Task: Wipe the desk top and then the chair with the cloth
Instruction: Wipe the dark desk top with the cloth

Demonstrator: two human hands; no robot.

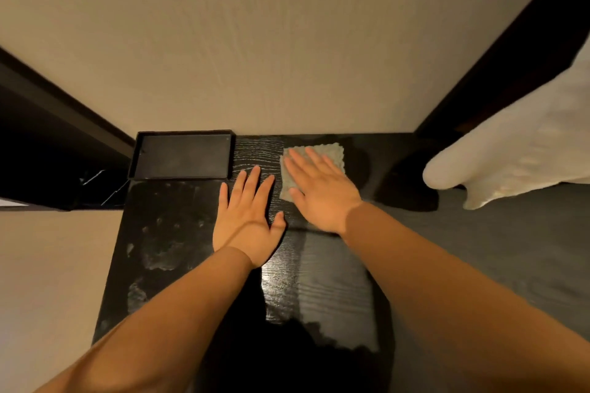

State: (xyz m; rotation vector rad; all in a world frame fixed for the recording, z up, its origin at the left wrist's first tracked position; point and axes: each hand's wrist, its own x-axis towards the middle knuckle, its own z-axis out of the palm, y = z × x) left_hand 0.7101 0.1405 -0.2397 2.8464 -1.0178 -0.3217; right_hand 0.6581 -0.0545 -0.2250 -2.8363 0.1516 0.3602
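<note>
The black wood-grain desk top (335, 281) fills the middle of the view, with dusty smears on its left part. A folded grey-green cloth (332, 153) lies flat near the desk's far edge. My right hand (322, 191) presses flat on the cloth with straight fingers. Beside it, my left hand (247, 217) rests flat on the bare desk top, fingers spread. No chair is in view.
A black rectangular tray (183, 155) sits at the desk's far left corner against the beige wall (287, 41). A white towel or fabric (517, 150) hangs in at the right, above the desk. Dark door frames flank the wall on both sides.
</note>
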